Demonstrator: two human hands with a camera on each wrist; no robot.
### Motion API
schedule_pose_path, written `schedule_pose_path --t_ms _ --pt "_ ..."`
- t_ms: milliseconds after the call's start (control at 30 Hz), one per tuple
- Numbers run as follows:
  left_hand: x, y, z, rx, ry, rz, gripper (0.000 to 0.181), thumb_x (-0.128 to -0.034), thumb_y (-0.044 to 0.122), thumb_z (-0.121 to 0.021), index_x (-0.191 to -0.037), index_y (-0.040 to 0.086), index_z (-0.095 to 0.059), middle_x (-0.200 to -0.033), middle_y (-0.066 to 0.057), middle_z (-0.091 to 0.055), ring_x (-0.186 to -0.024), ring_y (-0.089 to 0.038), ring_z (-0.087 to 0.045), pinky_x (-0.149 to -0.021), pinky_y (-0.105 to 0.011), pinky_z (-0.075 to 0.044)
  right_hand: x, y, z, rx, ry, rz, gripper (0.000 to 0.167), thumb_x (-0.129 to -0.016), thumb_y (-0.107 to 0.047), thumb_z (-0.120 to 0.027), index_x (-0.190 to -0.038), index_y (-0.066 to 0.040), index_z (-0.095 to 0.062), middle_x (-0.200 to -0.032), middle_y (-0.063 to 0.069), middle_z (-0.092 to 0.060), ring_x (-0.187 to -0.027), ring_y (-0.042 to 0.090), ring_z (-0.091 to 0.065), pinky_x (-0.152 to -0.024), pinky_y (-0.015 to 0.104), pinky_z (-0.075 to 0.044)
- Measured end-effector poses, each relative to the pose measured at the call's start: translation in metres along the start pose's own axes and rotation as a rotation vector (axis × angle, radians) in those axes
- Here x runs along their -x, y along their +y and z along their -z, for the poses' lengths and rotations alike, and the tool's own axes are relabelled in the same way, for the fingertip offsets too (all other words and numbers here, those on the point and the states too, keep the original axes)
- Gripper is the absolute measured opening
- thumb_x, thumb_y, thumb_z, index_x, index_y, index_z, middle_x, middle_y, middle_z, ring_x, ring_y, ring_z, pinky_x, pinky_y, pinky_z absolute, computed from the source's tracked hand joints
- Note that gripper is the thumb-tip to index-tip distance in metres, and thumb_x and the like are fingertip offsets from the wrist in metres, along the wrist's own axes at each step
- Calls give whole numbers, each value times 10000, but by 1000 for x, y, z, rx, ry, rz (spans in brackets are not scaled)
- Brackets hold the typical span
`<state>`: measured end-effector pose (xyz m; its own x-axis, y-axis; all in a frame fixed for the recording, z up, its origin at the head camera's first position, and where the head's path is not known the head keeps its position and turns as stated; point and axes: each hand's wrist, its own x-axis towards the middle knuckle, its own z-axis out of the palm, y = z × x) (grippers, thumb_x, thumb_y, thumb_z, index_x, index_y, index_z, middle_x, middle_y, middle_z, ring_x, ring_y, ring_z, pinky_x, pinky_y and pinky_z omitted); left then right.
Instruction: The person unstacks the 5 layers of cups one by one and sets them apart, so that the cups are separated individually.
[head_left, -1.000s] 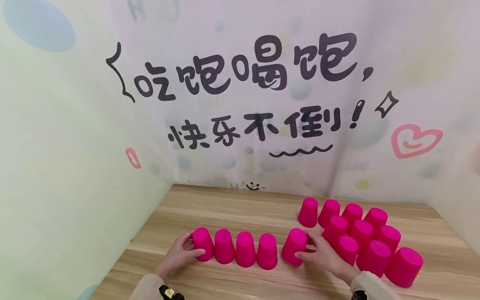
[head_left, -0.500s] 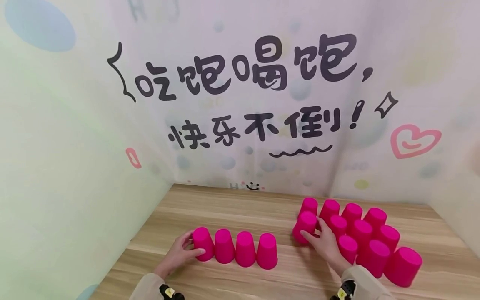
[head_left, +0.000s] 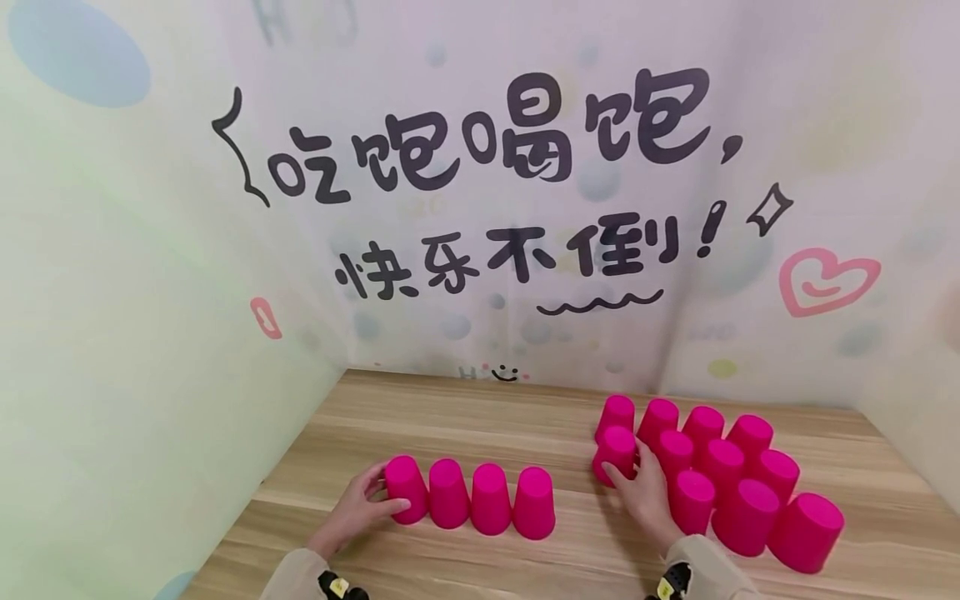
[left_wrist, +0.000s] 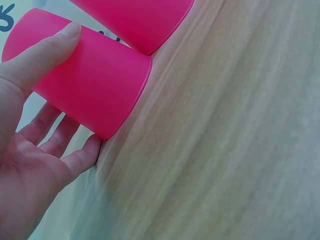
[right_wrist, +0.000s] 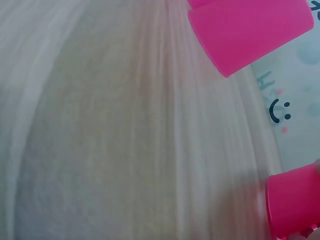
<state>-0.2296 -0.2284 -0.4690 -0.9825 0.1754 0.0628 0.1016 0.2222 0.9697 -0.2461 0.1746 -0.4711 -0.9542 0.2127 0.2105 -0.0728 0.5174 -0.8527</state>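
My left hand (head_left: 358, 508) holds the leftmost pink plastic cup (head_left: 405, 490) of a short row, its thumb across the near side. In the left wrist view that cup (left_wrist: 100, 82) has its rim on the tabletop, with fingers behind and below. My right hand (head_left: 647, 498) grips another upside-down pink cup (head_left: 615, 457), just in front of the back-left cup (head_left: 617, 410) of the right-hand group. The right wrist view catches this gripped cup (right_wrist: 295, 202) at the lower right corner; most of the hand is outside that view.
More upside-down cups (head_left: 491, 500) continue the row rightward from my left hand. Several others (head_left: 724, 467) form a staggered group at right. The wood-grain table (head_left: 450, 408) meets a printed cloth backdrop (head_left: 480, 333) behind and a pale wall (head_left: 150, 333) at left.
My right hand has carried its cup from the right end of the row, back and rightward, to the front of the group's back-left cup. The left hand stays put.
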Motion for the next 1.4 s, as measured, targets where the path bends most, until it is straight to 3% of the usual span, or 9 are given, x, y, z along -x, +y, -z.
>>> schedule_pose_path --t_ms 233,633,867,1233,1400 --pt "0 -2 1 1 2 4 601 -720 48 -718 -1236 -49 -424 -1167 -202 -505 -1070 -341 -480 -840 -347 -453 2 2 -5 -11 68 4 604 -784 -70 -647 -1264 114 -330 -1183 300 -447 -1083 416 -440 -908 488 -373" --pt "0 -2 1 7 -2 11 597 -726 58 -716 -1236 -44 -424 -1167 -197 -505 -1072 -344 -478 -848 -376 -449 6 4 -10 1 121 -63 617 -810 -109 -626 -1288 107 -303 -1216 315 -421 -1083 426 -434 -916 512 -350" --pt "-1 -2 0 8 -4 -3 592 -719 45 -719 -1228 -48 -431 -1151 -196 -513 -1049 -322 -495 -826 -311 -453 6 3 -12 -11 172 -69 607 -805 -95 -628 -1283 111 -316 -1219 323 -417 -1102 431 -415 -931 516 -330" --pt "0 1 0 3 -6 -5 596 -715 43 -721 -1223 -58 -428 -1140 -200 -517 -1039 -311 -502 -815 -281 -452 7 0 -14 -17 203 -104 606 -803 -61 -613 -1291 118 -303 -1245 326 -386 -1122 441 -383 -946 518 -305" --pt "1 2 1 6 -14 -6 606 -717 48 -721 -1231 -61 -420 -1148 -205 -512 -1041 -313 -500 -814 -282 -453 7 -2 -13 -39 180 -141 639 -811 -71 -604 -1322 95 -257 -1277 311 -357 -1147 432 -359 -957 521 -295"
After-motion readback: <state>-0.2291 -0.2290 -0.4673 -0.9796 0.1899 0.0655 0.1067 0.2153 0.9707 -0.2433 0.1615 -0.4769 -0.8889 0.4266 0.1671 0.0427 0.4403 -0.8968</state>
